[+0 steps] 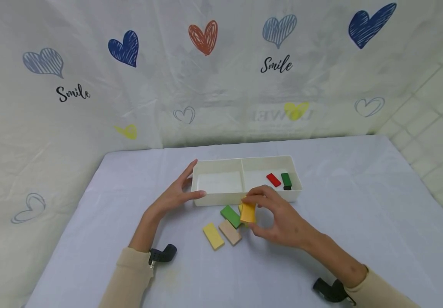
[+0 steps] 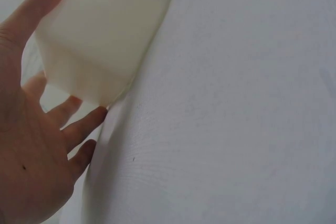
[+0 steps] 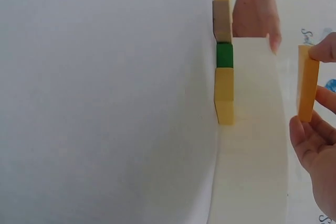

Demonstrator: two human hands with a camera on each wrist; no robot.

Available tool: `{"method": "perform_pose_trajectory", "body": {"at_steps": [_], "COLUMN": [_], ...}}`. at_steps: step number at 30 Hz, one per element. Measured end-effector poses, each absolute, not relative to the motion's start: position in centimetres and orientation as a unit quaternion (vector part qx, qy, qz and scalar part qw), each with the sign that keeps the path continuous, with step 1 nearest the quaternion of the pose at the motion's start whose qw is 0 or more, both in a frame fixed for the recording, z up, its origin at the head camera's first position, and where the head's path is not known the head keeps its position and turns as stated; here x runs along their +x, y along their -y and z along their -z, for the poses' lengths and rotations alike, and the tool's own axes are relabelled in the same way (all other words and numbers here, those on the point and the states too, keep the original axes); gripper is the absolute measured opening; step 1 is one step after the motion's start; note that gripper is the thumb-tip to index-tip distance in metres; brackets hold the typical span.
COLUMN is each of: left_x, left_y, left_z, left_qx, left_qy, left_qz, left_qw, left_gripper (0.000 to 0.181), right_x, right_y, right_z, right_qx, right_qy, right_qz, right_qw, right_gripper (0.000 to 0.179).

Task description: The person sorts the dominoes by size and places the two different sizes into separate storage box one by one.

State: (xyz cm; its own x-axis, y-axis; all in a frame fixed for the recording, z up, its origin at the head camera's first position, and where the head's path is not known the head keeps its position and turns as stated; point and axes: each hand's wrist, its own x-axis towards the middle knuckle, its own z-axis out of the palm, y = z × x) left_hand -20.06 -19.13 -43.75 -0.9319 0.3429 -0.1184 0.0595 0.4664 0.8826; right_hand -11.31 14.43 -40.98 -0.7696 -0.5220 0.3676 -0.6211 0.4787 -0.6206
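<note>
Item: white two-compartment box (image 1: 218,199), on a white-covered table (image 1: 202,278); your left hand (image 1: 173,196) grasping its left end between thumb and fingers
Item: orange-yellow block (image 1: 248,213), pinched between thumb and fingertips of your right hand (image 1: 280,220), just before the box
Loose, before the box: green block (image 1: 230,216), beige block (image 1: 230,232), yellow block (image 1: 213,236)
Boxed, right compartment: red block (image 1: 273,179), dark green block (image 1: 286,179)
</note>
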Motion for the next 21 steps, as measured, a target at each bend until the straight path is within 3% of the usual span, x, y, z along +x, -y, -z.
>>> {"method": "perform_pose_trajectory", "body": {"at_steps": [21], "left_x": [-20.0], "left_y": [19.2], "left_z": [43.8], "left_qx": [0.123], "left_qy": [-0.846], "left_qz": [-0.499], "left_qw": [0.14], "left_gripper": [0.101], "right_x": [-12.5], "right_y": [-13.9], "right_z": [40.7], "right_qx": [0.284], "right_qy": [0.871], "right_qz": [-0.392], "right_qw": [0.084], "right_gripper": [0.047]}}
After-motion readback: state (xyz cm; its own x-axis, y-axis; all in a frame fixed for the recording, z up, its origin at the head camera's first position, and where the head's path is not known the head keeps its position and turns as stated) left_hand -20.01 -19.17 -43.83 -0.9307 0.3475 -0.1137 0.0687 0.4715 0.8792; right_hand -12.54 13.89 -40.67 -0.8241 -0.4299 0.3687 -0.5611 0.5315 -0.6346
